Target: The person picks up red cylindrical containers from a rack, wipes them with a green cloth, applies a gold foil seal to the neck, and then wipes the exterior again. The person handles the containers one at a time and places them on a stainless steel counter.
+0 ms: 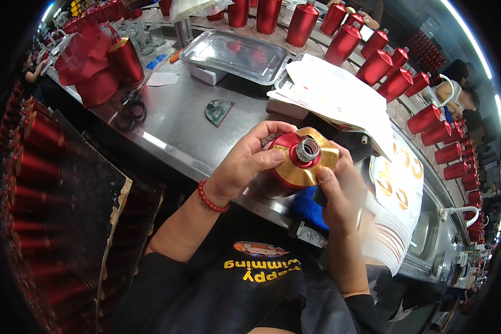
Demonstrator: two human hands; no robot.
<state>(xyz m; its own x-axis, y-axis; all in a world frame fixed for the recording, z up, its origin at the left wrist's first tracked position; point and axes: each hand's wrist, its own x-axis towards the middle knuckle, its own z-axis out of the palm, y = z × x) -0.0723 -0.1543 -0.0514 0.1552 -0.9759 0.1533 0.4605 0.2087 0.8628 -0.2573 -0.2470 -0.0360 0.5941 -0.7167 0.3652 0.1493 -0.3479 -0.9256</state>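
Observation:
Between my hands is a red metallic bottle (271,183), its open threaded neck (308,150) tilted up toward me. A gold foil label (300,176) curves around the shoulder below the neck, and part of it stands away from the surface at the right. My left hand (250,158) grips the bottle from the left, its thumb pressing on the foil. With thumb and fingers my right hand (340,183) pinches the label's right edge. The bottle's underside is hidden.
A metal tray (236,54), a dark scraper-like piece (219,112) and black scissors (130,112) lie on the steel table (171,125). Sheets of gold labels (394,183) are at right, before a sink (426,225). Red bottles (375,67) line a conveyor behind; other people work beyond.

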